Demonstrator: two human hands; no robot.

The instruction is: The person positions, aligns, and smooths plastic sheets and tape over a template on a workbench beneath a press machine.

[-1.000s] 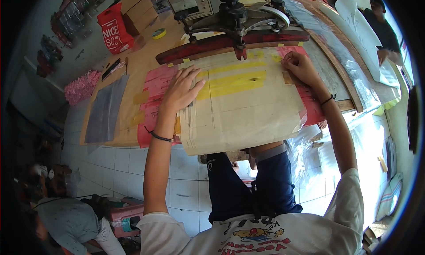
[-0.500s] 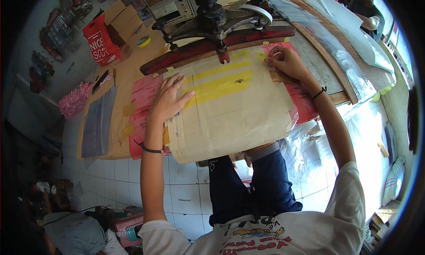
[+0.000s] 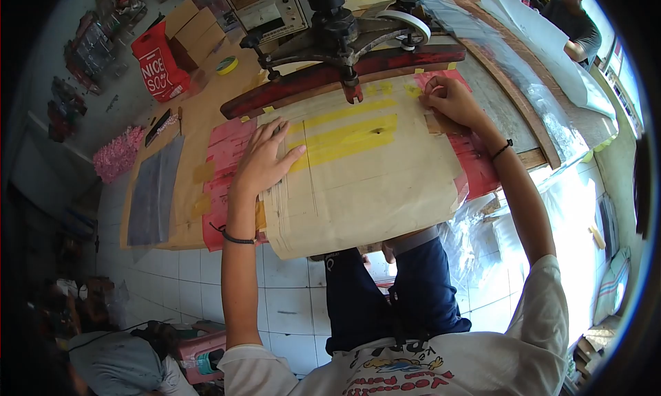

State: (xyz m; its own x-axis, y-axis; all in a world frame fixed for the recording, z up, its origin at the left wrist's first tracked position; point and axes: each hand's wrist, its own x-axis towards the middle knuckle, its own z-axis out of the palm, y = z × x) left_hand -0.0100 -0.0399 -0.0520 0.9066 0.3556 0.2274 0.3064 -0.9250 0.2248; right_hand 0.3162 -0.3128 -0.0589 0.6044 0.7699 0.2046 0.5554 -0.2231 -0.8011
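A large beige paper sheet (image 3: 372, 196) with strips of yellow tape (image 3: 344, 141) and pencil lines lies over pink-red sheeting (image 3: 224, 155) and hangs past the table's front edge. Flat on its left side rests my left hand (image 3: 263, 158), thumb and fingers apart. My right hand (image 3: 451, 105) is at the sheet's far right corner, its thumb and fingertips pinched beside a small yellow tape piece (image 3: 413, 91). What sits between those fingertips is too small to make out. Just beyond the sheet is the dark red press bar (image 3: 406, 57) of a machine.
On the left of the table are a grey sheet (image 3: 157, 189), a pink textured bundle (image 3: 118, 154), a red bag (image 3: 160, 66) and a yellow tape roll (image 3: 226, 65). A wooden strip (image 3: 509, 90) runs along the right. Two other people are nearby, at back right and lower left.
The view has shifted slightly. My left hand stays flat on the sheet and my right hand stays pinched at the far corner. The person at back right has lowered an arm.
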